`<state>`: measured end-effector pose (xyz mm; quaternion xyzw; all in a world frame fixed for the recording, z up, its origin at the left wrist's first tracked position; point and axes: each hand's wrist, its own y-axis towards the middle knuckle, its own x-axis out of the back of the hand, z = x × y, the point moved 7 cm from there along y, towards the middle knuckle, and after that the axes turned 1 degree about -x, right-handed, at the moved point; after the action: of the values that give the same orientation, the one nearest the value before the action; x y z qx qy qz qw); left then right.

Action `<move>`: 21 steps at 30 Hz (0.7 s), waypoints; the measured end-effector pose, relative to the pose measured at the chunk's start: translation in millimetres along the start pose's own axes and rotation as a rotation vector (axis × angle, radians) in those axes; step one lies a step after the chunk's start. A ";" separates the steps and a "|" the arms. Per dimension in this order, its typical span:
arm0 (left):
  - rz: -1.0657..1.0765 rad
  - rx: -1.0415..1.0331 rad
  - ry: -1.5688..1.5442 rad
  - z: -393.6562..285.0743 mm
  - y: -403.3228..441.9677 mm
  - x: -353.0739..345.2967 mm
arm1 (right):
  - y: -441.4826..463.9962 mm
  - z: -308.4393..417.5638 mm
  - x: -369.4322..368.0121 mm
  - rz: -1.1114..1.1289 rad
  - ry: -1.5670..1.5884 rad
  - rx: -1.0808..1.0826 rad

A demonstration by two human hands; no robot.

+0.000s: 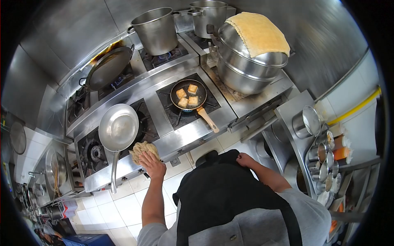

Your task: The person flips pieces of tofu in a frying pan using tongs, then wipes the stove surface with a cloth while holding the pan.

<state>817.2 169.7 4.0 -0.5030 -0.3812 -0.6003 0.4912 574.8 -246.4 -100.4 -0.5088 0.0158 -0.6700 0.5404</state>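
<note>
My left hand [152, 165] presses on a crumpled beige cloth [143, 150] at the front edge of the steel stove [180, 138], its fingers bent over it. Just left of the cloth, an empty steel frying pan [119, 126] sits over the burners with its handle sticking out past the edge. My right hand [245, 160] is closed at the edge of my black apron [234, 184], apparently gripping the fabric. Farther back, a dark frying pan [198, 91] with a wooden-look handle holds several golden fried squares [193, 101] in oil.
Behind stand a tilted wok [110, 67] and two tall steel pots [154, 33]. A large domed steel steamer [246, 65] at the right has a yellow cloth [258, 33] draped over its lid. Steel containers [324, 164] line the right-hand shelf; a sink area [55, 168] is at left.
</note>
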 end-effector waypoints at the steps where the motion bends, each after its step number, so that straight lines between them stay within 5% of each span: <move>1: -0.022 -0.018 -0.060 -1.0 -0.8 3.3 | -1.1 0.1 0.2 0.007 0.007 -0.015; 21: 0.035 0.028 -0.045 1.6 -2.9 9.4 | -10.5 -3.3 -4.6 0.027 0.054 0.011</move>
<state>814.6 169.9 13.6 -0.5161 -0.3916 -0.5748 0.4999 564.6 -240.3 -99.1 -0.4874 0.0333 -0.6762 0.5515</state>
